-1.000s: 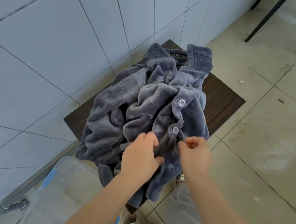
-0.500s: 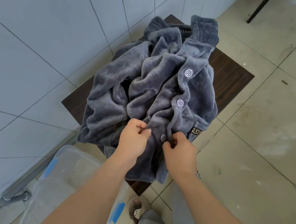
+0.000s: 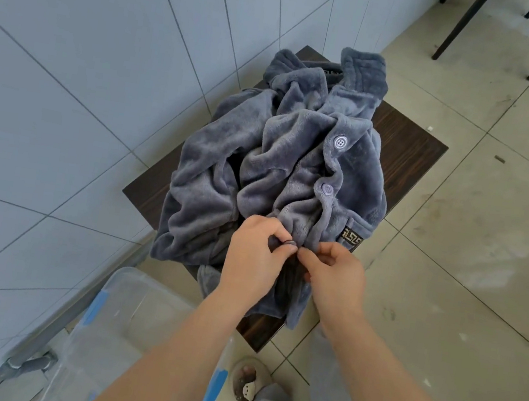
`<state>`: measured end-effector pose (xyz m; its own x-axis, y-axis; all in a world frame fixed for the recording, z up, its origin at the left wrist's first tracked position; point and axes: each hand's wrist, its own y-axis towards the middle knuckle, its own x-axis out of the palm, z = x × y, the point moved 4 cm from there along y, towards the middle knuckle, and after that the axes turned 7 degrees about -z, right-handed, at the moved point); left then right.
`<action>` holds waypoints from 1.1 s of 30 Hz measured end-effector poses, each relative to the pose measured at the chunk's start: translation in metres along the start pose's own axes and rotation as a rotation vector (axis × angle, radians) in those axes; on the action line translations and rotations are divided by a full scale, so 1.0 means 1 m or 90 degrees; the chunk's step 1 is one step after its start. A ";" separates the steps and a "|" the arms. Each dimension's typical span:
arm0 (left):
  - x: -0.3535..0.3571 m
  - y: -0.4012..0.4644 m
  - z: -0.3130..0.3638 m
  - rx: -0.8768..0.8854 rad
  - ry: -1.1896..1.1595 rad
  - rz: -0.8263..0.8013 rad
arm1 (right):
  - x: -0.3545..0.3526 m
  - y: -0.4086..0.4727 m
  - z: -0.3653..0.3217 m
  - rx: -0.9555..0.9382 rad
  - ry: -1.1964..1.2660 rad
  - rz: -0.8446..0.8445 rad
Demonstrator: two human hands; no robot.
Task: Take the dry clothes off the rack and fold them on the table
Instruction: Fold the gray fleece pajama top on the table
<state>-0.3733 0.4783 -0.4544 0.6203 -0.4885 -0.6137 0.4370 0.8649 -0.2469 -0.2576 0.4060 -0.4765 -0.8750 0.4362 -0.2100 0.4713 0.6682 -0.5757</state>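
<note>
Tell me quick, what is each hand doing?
Left hand: closed, pinching a button on the grey robe.
Right hand: closed, pinching the robe's edge beside that button.

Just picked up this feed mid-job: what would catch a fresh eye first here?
A crumpled grey fleece garment is heaped over the small dark table by the tiled wall. At its near edge, the left hand pinches a button while the right hand pinches the fabric beside it. A clear plastic bin sits on the floor, lower left.
</note>
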 end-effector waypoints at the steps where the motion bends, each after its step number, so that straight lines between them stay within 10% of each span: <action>1: -0.001 0.000 0.002 -0.005 0.003 0.025 | 0.000 -0.002 -0.004 -0.018 -0.006 0.005; 7: -0.012 0.005 0.010 -0.019 0.083 0.097 | 0.001 -0.009 -0.030 -0.119 -0.062 -0.050; 20: -0.012 0.024 0.011 -0.204 -0.344 -0.092 | 0.003 -0.002 -0.042 -0.128 -0.018 -0.003; 33: -0.015 0.027 0.013 -0.144 -0.234 -0.060 | 0.004 0.014 -0.048 -0.100 -0.071 -0.064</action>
<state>-0.3620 0.5077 -0.4420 0.7931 -0.5394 -0.2830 0.3746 0.7983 -0.4716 -0.2488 0.4458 -0.4475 -0.9213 0.2991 -0.2486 0.3847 0.7946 -0.4696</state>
